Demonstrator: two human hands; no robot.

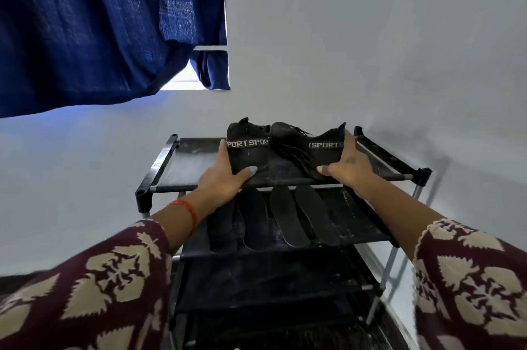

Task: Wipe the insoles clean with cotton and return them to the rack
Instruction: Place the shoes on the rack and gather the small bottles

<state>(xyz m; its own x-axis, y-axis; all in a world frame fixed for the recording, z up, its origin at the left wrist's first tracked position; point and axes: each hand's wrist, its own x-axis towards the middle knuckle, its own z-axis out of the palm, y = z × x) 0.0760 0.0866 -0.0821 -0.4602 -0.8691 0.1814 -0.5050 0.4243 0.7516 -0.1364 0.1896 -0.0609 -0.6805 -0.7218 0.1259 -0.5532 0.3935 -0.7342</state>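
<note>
Two black shoes with "SPORT" bands stand heel-first on the top shelf of a black shoe rack (pixel 159 163). My left hand (pixel 225 174) grips the heel of the left shoe (pixel 249 150). My right hand (pixel 346 163) grips the heel of the right shoe (pixel 322 147), whose black laces hang loose. On the second shelf, below the hands, lie several black insoles (pixel 288 218) side by side, toes pointing away from me. No cotton is in view.
The rack stands against a white wall (pixel 370 36), with its right side close to the corner. Lower shelves (pixel 271 278) are dark fabric. A dark blue curtain (pixel 85 30) hangs over a window at the upper left.
</note>
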